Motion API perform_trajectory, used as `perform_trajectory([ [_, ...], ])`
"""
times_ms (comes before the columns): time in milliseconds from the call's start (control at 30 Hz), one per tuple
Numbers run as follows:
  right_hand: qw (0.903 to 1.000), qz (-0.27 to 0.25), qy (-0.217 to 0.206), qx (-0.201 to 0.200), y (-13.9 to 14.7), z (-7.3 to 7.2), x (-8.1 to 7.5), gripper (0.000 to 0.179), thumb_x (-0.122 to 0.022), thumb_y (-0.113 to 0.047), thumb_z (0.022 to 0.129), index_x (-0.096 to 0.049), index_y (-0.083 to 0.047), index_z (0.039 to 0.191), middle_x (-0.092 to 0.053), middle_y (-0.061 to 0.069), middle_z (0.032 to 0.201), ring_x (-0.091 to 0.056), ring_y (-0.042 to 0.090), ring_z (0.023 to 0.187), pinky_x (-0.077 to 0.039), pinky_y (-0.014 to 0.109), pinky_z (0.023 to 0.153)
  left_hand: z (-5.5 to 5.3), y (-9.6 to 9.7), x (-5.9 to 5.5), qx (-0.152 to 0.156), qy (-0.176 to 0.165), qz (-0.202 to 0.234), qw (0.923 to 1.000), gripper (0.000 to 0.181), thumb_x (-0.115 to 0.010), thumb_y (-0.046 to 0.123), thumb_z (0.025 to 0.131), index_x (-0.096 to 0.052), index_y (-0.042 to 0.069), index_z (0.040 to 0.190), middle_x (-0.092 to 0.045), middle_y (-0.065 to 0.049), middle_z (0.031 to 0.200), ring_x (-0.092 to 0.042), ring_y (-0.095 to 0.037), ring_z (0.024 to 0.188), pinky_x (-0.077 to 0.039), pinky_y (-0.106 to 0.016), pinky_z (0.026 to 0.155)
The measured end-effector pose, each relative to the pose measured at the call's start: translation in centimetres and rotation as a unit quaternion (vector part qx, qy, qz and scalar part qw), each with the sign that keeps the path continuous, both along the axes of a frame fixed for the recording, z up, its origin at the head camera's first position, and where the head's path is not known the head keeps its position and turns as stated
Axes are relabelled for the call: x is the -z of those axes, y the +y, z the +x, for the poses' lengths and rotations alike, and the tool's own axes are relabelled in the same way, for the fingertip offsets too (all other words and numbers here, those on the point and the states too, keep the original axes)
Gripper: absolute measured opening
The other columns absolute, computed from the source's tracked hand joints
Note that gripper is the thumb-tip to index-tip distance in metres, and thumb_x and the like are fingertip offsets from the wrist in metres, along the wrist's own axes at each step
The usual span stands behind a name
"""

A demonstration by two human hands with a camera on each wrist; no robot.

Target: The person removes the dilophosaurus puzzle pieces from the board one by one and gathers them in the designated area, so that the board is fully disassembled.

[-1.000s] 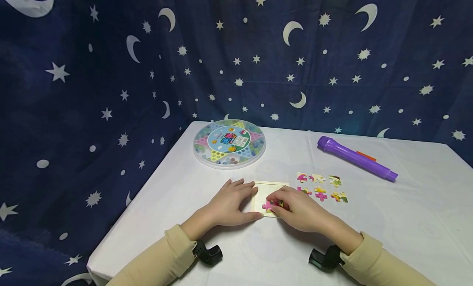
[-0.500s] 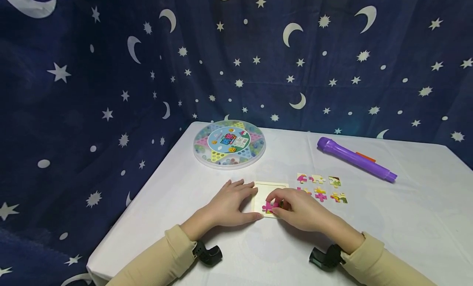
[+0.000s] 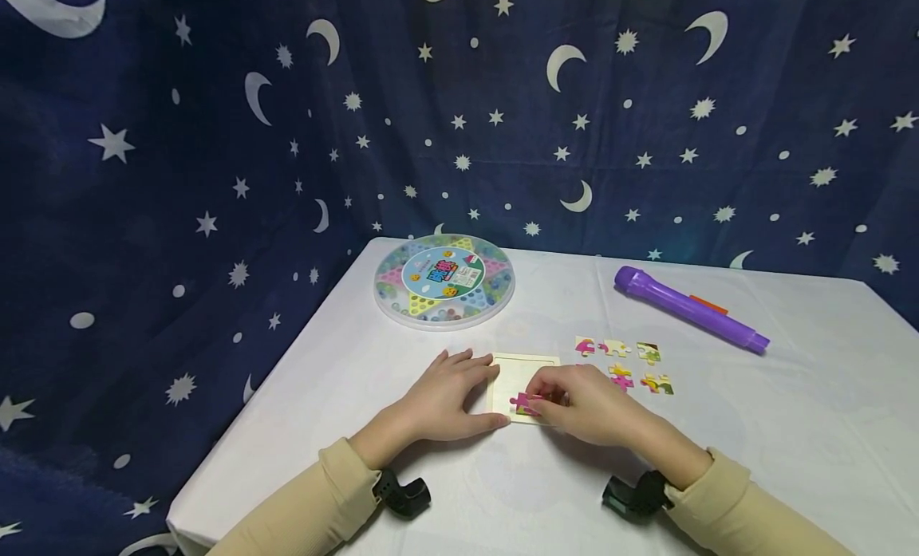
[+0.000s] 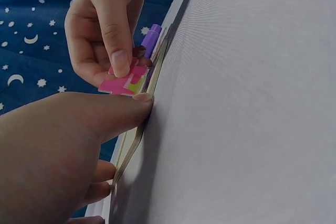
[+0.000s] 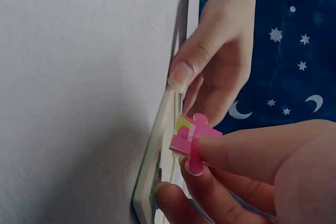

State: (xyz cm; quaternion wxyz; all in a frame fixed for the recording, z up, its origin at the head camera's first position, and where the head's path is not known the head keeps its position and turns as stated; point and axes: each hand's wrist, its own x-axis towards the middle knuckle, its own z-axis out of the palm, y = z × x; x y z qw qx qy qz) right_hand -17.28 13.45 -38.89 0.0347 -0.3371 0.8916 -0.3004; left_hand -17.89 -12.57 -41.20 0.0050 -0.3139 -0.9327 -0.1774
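My right hand [image 3: 589,404] pinches a pink jigsaw piece with a yellow-green corner [image 5: 201,125] between thumb and fingers, just over the near part of a shallow wooden puzzle tray [image 3: 511,374]. In the right wrist view the piece is tilted and apart from the tray. Spread along the tray's left edge, my left hand [image 3: 447,398] rests with its thumb [image 4: 128,113] at the near left corner. A coloured sliver [image 5: 159,178] shows inside the tray beside a right fingertip; what it belongs to is mostly hidden. The tray's near right side is covered by my right hand.
Several loose jigsaw pieces [image 3: 615,348] lie right of the tray, one nearly hidden behind my right hand. Further back are a round Chinese checkers box [image 3: 445,281] with marbles and a purple toy microphone [image 3: 691,309]. A starry curtain [image 3: 502,173] hangs behind the white table [image 3: 345,325].
My right hand has shifted slightly to the right, and its fingers have drawn in around the pink piece. The left hand stays at the tray's edge.
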Motion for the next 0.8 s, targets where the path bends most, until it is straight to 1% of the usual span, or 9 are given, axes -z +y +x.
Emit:
perform_trajectory([
  [67, 1.0, -0.009, -0.001, -0.003, 0.2, -0.1, -0.1, 0.006, -0.075, -0.022, 0.095, -0.071, -0.027, 0.094, -0.06, -0.018, 0.077, -0.053, 0.004, 0.069, -0.046, 0.026, 0.062, 0.0, 0.0, 0.0, 0.0, -0.002, 0.001, 1.0, 0.076, -0.067, 0.062, 0.089, -0.058, 0.012, 0.146, -0.049, -0.006, 0.155, -0.038, -0.036, 0.146, -0.019, -0.064, 0.118],
  [233, 0.9992, -0.028, -0.023, -0.016, 1.0, -0.3, -0.6, 0.006, -0.075, -0.025, 0.096, -0.071, -0.027, 0.092, -0.062, -0.017, 0.076, -0.055, 0.005, 0.067, -0.047, 0.025, 0.06, -0.1, 0.0, -0.2, -0.003, -0.013, -0.003, 0.9999, 0.075, -0.066, 0.059, 0.092, -0.056, 0.01, 0.147, -0.047, -0.008, 0.156, -0.036, -0.034, 0.147, -0.018, -0.062, 0.119],
  [300, 0.9983, -0.03, -0.045, -0.021, 1.6, -0.5, -1.0, 0.005, -0.076, -0.027, 0.095, -0.072, -0.026, 0.092, -0.064, -0.015, 0.076, -0.055, 0.007, 0.067, -0.048, 0.026, 0.06, -0.1, 0.0, -0.3, -0.007, -0.015, -0.006, 0.9998, 0.075, -0.066, 0.057, 0.093, -0.055, 0.008, 0.148, -0.046, -0.009, 0.156, -0.036, -0.033, 0.147, -0.017, -0.06, 0.12],
  [367, 0.9966, -0.023, -0.075, -0.022, 2.3, -0.8, -1.5, 0.006, -0.076, -0.029, 0.095, -0.073, -0.025, 0.092, -0.064, -0.012, 0.074, -0.054, 0.008, 0.064, -0.047, 0.026, 0.056, -0.1, -0.1, -0.4, -0.008, -0.012, -0.008, 0.9999, 0.075, -0.065, 0.055, 0.094, -0.054, 0.006, 0.148, -0.046, -0.012, 0.156, -0.036, -0.033, 0.147, -0.018, -0.059, 0.12],
  [467, 0.9914, -0.013, -0.127, -0.026, 3.5, -1.4, -2.1, 0.011, -0.077, -0.032, 0.094, -0.074, -0.022, 0.092, -0.064, -0.005, 0.072, -0.054, 0.011, 0.06, -0.045, 0.026, 0.053, -0.1, -0.1, -0.4, -0.009, -0.01, -0.01, 0.9999, 0.075, -0.065, 0.054, 0.095, -0.052, 0.003, 0.149, -0.044, -0.014, 0.157, -0.036, -0.033, 0.148, -0.019, -0.058, 0.12],
  [567, 0.9864, -0.001, -0.16, -0.036, 4.7, -2.0, -2.5, 0.013, -0.076, -0.031, 0.094, -0.075, -0.019, 0.093, -0.066, 0.001, 0.07, -0.056, 0.014, 0.058, -0.043, 0.025, 0.053, -0.1, -0.1, -0.3, -0.012, -0.009, -0.012, 0.9998, 0.076, -0.065, 0.055, 0.095, -0.052, 0.004, 0.15, -0.044, -0.014, 0.157, -0.036, -0.032, 0.148, -0.019, -0.057, 0.121],
  [633, 0.9847, 0.007, -0.168, -0.045, 5.4, -2.3, -2.8, 0.011, -0.076, -0.028, 0.094, -0.075, -0.017, 0.093, -0.068, 0.002, 0.073, -0.058, 0.015, 0.061, -0.042, 0.025, 0.055, -0.1, -0.1, -0.2, -0.016, -0.01, -0.012, 0.9997, 0.077, -0.065, 0.056, 0.094, -0.052, 0.004, 0.15, -0.044, -0.013, 0.157, -0.036, -0.031, 0.148, -0.018, -0.056, 0.121],
  [733, 0.9839, 0.022, -0.171, -0.048, 6.5, -2.7, -3.1, 0.01, -0.078, -0.026, 0.093, -0.075, -0.016, 0.094, -0.069, -0.001, 0.075, -0.057, 0.013, 0.066, -0.043, 0.024, 0.058, -0.1, -0.2, -0.1, -0.019, -0.008, -0.011, 0.9997, 0.077, -0.065, 0.057, 0.093, -0.052, 0.005, 0.15, -0.045, -0.012, 0.157, -0.036, -0.03, 0.148, -0.018, -0.055, 0.121],
  [800, 0.9822, 0.024, -0.181, -0.046, 7.1, -2.9, -3.2, 0.01, -0.079, -0.023, 0.092, -0.075, -0.015, 0.096, -0.069, -0.002, 0.077, -0.057, 0.012, 0.069, -0.044, 0.024, 0.06, -0.2, -0.3, 0.0, -0.02, -0.006, -0.009, 0.9997, 0.077, -0.065, 0.057, 0.093, -0.053, 0.005, 0.149, -0.045, -0.012, 0.156, -0.037, -0.029, 0.147, -0.019, -0.055, 0.121],
])
